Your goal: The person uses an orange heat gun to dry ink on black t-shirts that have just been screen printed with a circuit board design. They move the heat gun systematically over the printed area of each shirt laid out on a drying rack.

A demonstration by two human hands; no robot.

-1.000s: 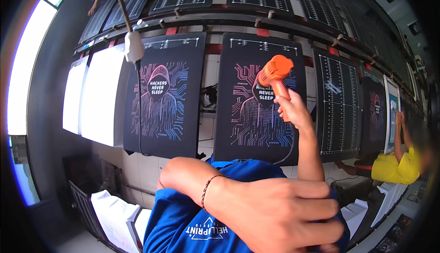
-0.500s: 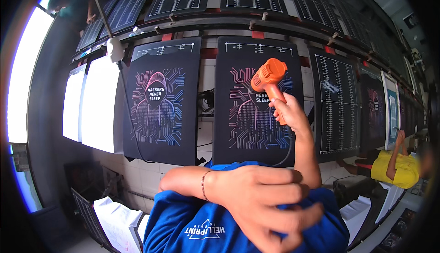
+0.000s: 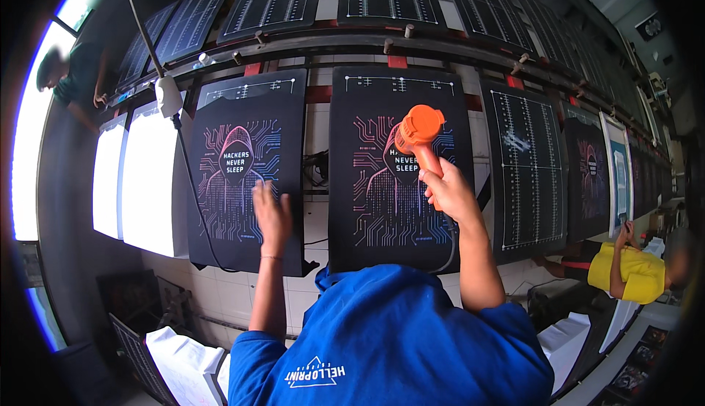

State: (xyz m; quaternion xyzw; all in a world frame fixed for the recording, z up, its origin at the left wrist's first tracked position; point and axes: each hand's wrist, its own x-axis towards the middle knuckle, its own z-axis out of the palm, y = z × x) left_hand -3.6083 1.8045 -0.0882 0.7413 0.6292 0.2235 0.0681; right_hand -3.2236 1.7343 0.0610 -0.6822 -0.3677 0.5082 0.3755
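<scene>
My right hand [image 3: 450,194] grips the handle of an orange heat gun [image 3: 421,128], fingers wrapped round it. The gun is over the print of a black T-shirt [image 3: 345,218] that lies flat on a board, covering part of the hooded figure and lettering. Its cord [image 3: 452,241] runs down past my right wrist. My left hand [image 3: 272,216] is open, fingers stretched out, over the lower right of the print on another black T-shirt [image 3: 250,255]. Whether it touches the cloth I cannot tell. Both prints show a pink-to-blue hooded figure among circuit lines.
A cable with a white socket block [image 3: 168,97] hangs across the left shirt. White boards [image 3: 156,185] stand further left. Right of me are a bare gridded board [image 3: 525,185], a framed screen [image 3: 618,178] and a person in yellow [image 3: 626,270]. Another person [image 3: 77,86] bends at far left.
My left hand has swung from in front of my chest out to the left shirt, its fingers stretching out. My right hand still holds the heat gun over the print. The view has shifted slightly.
</scene>
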